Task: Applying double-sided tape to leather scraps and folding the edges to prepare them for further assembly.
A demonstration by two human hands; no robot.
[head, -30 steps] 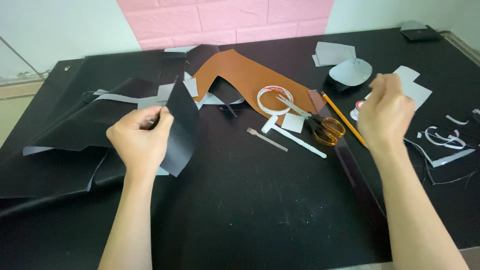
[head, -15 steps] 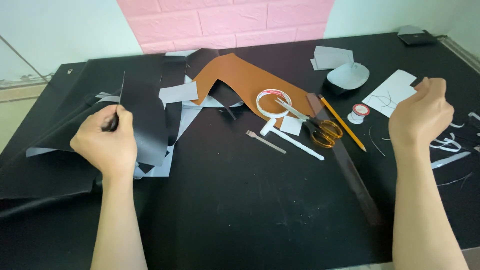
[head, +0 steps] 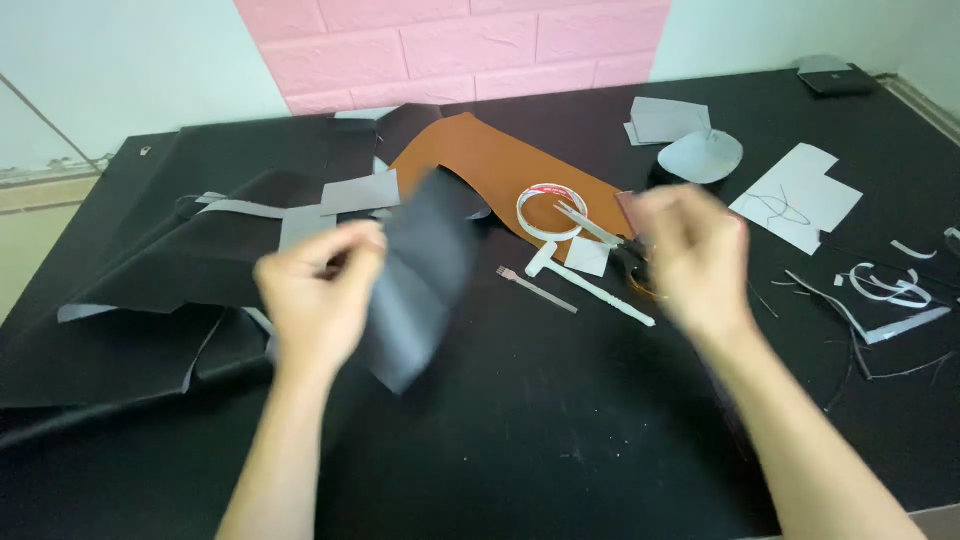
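Observation:
My left hand [head: 318, 288] pinches a dark grey-black cut piece of sheet material [head: 420, 275] by its edge and holds it above the black table; both are blurred by motion. My right hand [head: 690, 255] hovers, blurred, over the scissors and ruler area, fingers loosely curled, and I see nothing in it. A brown leather piece [head: 490, 165] lies behind the hands. A roll of white tape [head: 550, 210] rests on the leather.
Black sheets [head: 200, 260] lie heaped at the left. A small fork-like metal tool [head: 536, 289] and a white strip [head: 600, 293] lie mid-table. White paper patterns [head: 800, 195], grey cut pieces [head: 690, 140] and thin offcuts [head: 885, 290] are at the right.
My left hand has swung from the left toward the centre with the dark piece. My right hand has moved left from the far right toward the middle.

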